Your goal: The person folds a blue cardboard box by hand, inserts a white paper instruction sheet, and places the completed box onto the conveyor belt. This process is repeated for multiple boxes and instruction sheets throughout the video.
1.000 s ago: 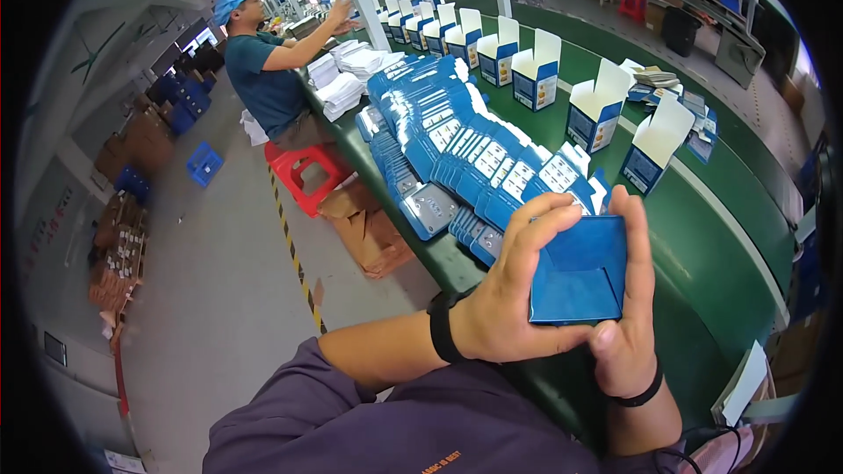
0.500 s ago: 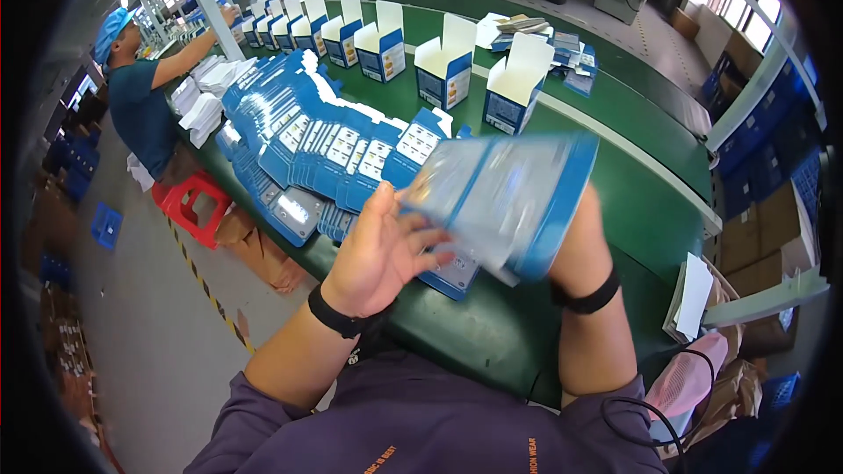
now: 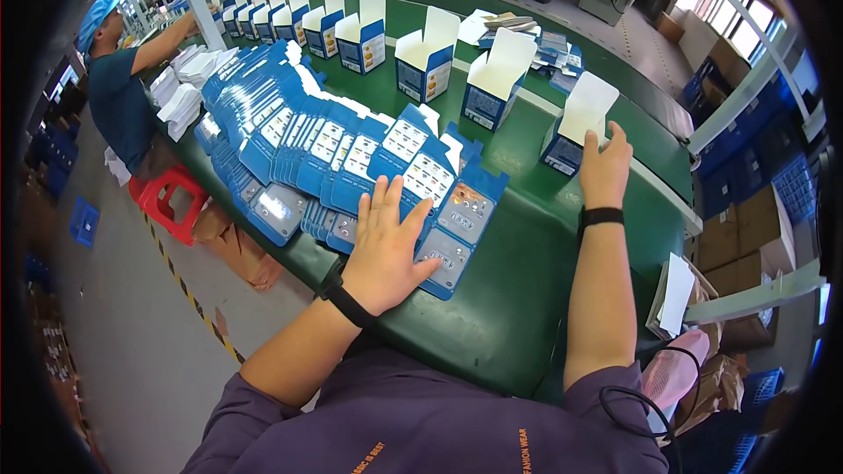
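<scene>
My left hand lies flat with fingers spread on the near end of a fanned pile of flat blue printed cartons. Below its fingertips, a flat carton with grey panels shows its face. My right hand reaches to the right side of an opened carton box, fingers bent at its edge. That box stands upright on the green conveyor belt, its white flap raised. Part of its right side is hidden behind the hand. To its left, similar upright blue boxes form a row running away to the far left.
A co-worker in a blue cap works at the far left, beside stacks of white paper. A red stool stands by the belt. Mixed flat pieces lie behind the row. A metal rail runs along the belt; cardboard leans at right.
The blurred carton between my hands now stands as an opened box at the row's right end. My left hand has come down onto the flat cartons; my right hand has moved away to the box.
</scene>
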### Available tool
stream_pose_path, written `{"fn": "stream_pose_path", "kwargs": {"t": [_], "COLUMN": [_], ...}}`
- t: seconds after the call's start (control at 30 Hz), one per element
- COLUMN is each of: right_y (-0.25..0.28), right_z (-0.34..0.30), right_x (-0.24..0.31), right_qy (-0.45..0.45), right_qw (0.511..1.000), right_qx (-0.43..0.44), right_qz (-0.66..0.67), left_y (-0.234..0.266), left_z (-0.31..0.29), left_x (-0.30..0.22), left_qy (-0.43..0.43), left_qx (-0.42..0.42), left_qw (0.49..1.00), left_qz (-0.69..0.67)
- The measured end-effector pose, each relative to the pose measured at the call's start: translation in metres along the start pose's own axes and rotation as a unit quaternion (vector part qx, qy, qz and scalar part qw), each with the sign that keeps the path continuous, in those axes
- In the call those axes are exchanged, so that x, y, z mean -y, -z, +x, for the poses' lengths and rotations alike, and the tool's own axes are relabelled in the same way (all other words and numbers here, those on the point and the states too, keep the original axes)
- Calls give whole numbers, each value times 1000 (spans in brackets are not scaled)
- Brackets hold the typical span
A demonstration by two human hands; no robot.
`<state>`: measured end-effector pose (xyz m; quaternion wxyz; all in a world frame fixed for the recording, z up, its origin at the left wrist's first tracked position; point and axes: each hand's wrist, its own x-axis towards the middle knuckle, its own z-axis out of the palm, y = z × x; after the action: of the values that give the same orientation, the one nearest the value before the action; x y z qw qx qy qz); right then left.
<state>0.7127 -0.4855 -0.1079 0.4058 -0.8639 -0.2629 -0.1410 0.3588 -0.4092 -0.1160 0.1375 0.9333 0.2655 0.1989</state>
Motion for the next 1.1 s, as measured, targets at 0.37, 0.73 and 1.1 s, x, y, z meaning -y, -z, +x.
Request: {"fn": "stream_pose_path", "kwargs": {"t": [0.37, 0.73, 1.1], "right_y": [-40, 91, 79], "right_z": [-109, -147, -190], "right_x": [54, 136, 148], "right_qy": [181, 495, 135], "right_qw": [950, 812, 679], "right_qx": [202, 68, 258], "right_qz": [156, 302, 674], "left_y": [-19, 65, 62], "left_z": [-4, -5, -18], "left_x": [-3, -44, -69], "left_qy": [13, -137, -87], "left_qx": [4, 60, -249], "left_qw": [1000, 930, 814], "left_qz": [19, -337, -517]}}
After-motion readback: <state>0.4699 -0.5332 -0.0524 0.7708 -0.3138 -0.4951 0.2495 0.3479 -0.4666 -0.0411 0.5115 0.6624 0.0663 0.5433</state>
